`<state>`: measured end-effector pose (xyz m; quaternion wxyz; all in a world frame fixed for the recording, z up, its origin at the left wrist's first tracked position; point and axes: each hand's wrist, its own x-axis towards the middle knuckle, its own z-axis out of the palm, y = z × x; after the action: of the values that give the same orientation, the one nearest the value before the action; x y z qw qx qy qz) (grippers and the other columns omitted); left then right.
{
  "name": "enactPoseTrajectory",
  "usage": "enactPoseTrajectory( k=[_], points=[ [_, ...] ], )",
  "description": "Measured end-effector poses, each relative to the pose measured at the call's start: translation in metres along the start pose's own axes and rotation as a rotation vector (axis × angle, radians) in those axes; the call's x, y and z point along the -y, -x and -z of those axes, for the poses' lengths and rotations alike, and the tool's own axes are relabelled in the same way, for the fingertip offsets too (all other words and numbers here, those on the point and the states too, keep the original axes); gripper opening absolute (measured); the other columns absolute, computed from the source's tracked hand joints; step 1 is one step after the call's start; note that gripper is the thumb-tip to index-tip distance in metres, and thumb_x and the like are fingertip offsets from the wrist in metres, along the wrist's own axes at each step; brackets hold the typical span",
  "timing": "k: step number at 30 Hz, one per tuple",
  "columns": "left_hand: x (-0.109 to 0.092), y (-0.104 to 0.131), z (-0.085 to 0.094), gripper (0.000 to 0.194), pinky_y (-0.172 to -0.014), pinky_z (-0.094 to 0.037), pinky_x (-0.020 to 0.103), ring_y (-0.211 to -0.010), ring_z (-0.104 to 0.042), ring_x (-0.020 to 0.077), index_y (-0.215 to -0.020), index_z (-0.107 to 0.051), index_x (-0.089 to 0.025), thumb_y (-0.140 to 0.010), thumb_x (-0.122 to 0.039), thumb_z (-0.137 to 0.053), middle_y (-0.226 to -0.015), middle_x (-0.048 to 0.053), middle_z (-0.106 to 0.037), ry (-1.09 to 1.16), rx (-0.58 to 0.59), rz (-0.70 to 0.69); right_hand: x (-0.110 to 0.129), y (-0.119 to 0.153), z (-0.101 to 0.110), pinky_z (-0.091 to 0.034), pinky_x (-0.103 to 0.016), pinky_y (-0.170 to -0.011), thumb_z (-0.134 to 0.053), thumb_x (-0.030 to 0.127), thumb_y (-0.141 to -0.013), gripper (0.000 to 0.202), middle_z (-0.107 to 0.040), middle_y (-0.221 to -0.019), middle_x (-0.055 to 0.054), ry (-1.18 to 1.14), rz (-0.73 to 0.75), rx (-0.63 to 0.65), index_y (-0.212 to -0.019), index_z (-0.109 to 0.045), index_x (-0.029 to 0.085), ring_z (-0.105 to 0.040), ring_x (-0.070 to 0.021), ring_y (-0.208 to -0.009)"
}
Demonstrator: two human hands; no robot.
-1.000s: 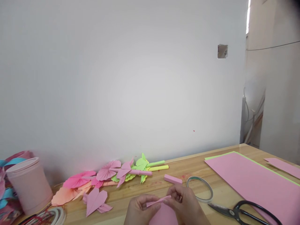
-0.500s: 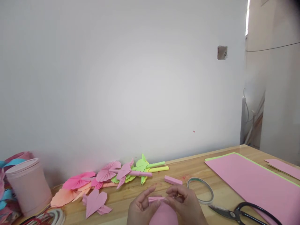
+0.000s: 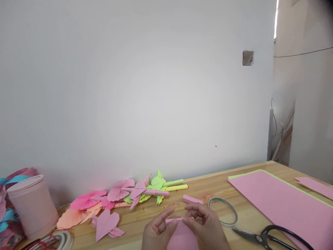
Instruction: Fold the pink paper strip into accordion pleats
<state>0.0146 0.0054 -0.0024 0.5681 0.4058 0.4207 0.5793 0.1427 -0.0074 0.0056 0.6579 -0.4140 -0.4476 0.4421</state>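
A sheet of pink paper (image 3: 182,238) is held between my two hands at the bottom of the view, with a narrow fold along its top edge. My left hand (image 3: 159,230) pinches the fold from the left, thumb in front. From the right, my right hand (image 3: 205,224) pinches the same fold, its thumb close to the left one. The paper's lower part runs out of view. Just beyond my right hand lies a small folded pink paper strip (image 3: 192,199). A roll of tape (image 3: 222,211) rests beside that hand, and black-handled scissors (image 3: 262,238) lie further right.
Folded paper fans with rolled stems (image 3: 156,192) lie along the wall. A pink paper heart (image 3: 107,224) is nearer. At left stand a pink canister (image 3: 32,208) and coiled cables (image 3: 61,240). Large pink sheets (image 3: 283,205) lie at right, with smaller pink pieces (image 3: 316,187) beyond.
Both hands keep their pinch on the pink paper, and the right thumb has shifted slightly along the fold. More of the folded edge shows between the hands. The view has moved very little.
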Motion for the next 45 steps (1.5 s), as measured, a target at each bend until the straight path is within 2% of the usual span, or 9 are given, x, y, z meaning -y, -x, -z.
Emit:
enactPoseTrajectory(
  k=[9,13,19,25,30,32,37,41,45],
  points=[
    [-0.013,0.006,0.000,0.026,-0.050,-0.044,0.024,-0.056,-0.062,0.0191,-0.068,-0.065,-0.014,-0.047,-0.028,-0.070,-0.059,0.007,-0.071,0.096,0.161,0.042,0.007,-0.002,0.001,-0.040,-0.021,-0.046,-0.075,0.023,-0.036,0.030,-0.058,-0.047,0.003,-0.106,-0.030,-0.034,-0.062,-0.060,0.016,-0.052,-0.0109,-0.046],
    [-0.008,0.003,-0.001,0.034,-0.054,-0.046,0.026,-0.054,-0.062,0.0185,-0.071,-0.064,-0.013,-0.040,-0.024,-0.074,-0.055,0.006,-0.070,0.037,0.081,0.017,-0.003,-0.001,0.001,-0.041,-0.021,-0.044,-0.072,0.025,-0.043,0.027,-0.057,-0.049,0.002,-0.020,0.045,0.012,-0.066,-0.060,0.016,-0.052,-0.0118,-0.046],
    [0.000,0.001,-0.001,0.033,-0.044,-0.044,0.023,-0.044,-0.058,0.0151,-0.065,-0.065,-0.012,-0.036,-0.025,-0.074,-0.048,0.004,-0.068,-0.093,-0.016,-0.025,-0.020,-0.002,0.002,-0.041,-0.020,-0.042,-0.068,0.028,-0.051,0.029,-0.058,-0.055,0.000,0.042,0.125,0.077,-0.075,-0.059,0.017,-0.053,-0.0120,-0.047],
    [-0.005,0.002,-0.002,0.030,-0.047,-0.046,0.025,-0.048,-0.060,0.0176,-0.061,-0.066,-0.013,-0.035,-0.025,-0.074,-0.051,0.006,-0.069,-0.091,-0.009,-0.025,-0.006,0.000,0.002,-0.041,-0.021,-0.048,-0.067,0.026,-0.053,0.028,-0.059,-0.053,0.001,-0.017,0.086,0.093,-0.078,-0.058,0.017,-0.052,-0.0117,-0.050],
    [-0.005,0.001,0.002,0.023,-0.048,-0.046,0.025,-0.052,-0.058,0.0184,-0.055,-0.068,-0.013,-0.038,-0.027,-0.073,-0.051,0.005,-0.068,-0.202,-0.049,-0.100,0.006,0.000,0.006,-0.037,-0.018,-0.044,-0.059,0.034,-0.062,0.023,-0.049,-0.045,0.005,0.053,0.058,0.124,-0.078,-0.060,0.017,-0.044,-0.0086,-0.044],
    [-0.003,-0.001,0.005,0.022,-0.047,-0.046,0.025,-0.051,-0.057,0.0183,-0.056,-0.069,-0.013,-0.039,-0.027,-0.072,-0.051,0.005,-0.068,-0.216,-0.064,-0.118,0.007,0.000,0.007,-0.039,-0.019,-0.046,-0.056,0.035,-0.065,0.022,-0.052,-0.050,0.003,0.048,0.047,0.135,-0.076,-0.061,0.017,-0.046,-0.0096,-0.048],
    [0.000,-0.004,0.008,0.019,-0.051,-0.049,0.027,-0.054,-0.060,0.0209,-0.056,-0.068,-0.014,-0.042,-0.027,-0.071,-0.053,0.006,-0.069,-0.221,-0.016,-0.157,0.004,0.001,0.005,-0.040,-0.020,-0.048,-0.066,0.021,-0.052,0.012,-0.055,-0.052,0.002,0.112,0.098,0.161,-0.063,-0.065,0.017,-0.048,-0.0110,-0.050],
    [-0.006,0.001,0.004,0.017,-0.056,-0.049,0.027,-0.060,-0.061,0.0226,-0.055,-0.068,-0.016,-0.044,-0.028,-0.070,-0.058,0.007,-0.070,-0.352,0.007,-0.224,0.005,0.001,0.001,-0.037,-0.019,-0.043,-0.066,0.019,-0.050,0.004,-0.053,-0.043,0.003,0.137,0.085,0.125,-0.053,-0.065,0.017,-0.045,-0.0097,-0.043],
    [-0.013,0.005,0.001,0.009,-0.060,-0.049,0.023,-0.062,-0.062,0.0200,-0.055,-0.068,-0.019,-0.050,-0.026,-0.067,-0.060,0.004,-0.071,-0.440,0.102,-0.273,0.000,0.001,0.002,-0.039,-0.020,-0.046,-0.066,0.021,-0.051,0.005,-0.059,-0.048,0.000,0.095,0.070,0.166,-0.054,-0.065,0.017,-0.049,-0.0116,-0.047]
  ],
)
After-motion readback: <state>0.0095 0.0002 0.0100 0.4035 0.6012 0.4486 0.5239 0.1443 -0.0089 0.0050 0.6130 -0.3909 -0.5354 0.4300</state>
